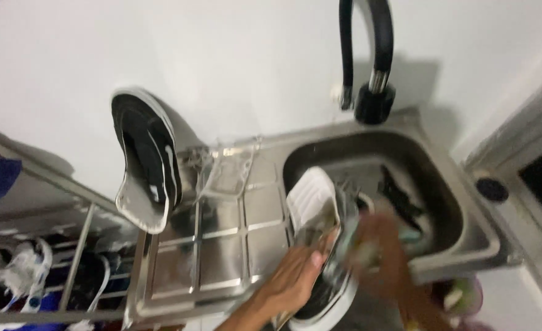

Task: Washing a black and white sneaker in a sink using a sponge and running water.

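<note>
Steel sink [467,245]: two shoes; left hand [298,276] grip grasping one shoe [320,245]; right hand [381,251] blurred, grip unclear.

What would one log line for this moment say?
left hand: holds shoe | right hand: blurred, on shoe | over sink | second shoe: leans on wall

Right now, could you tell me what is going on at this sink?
A person is washing a shoe at the edge of a steel sink. The left hand holds it sole up, while the right hand, blurred, rubs it with something I cannot make out. A second shoe leans against the wall on the drainboard. No water shows at the black tap.
</note>
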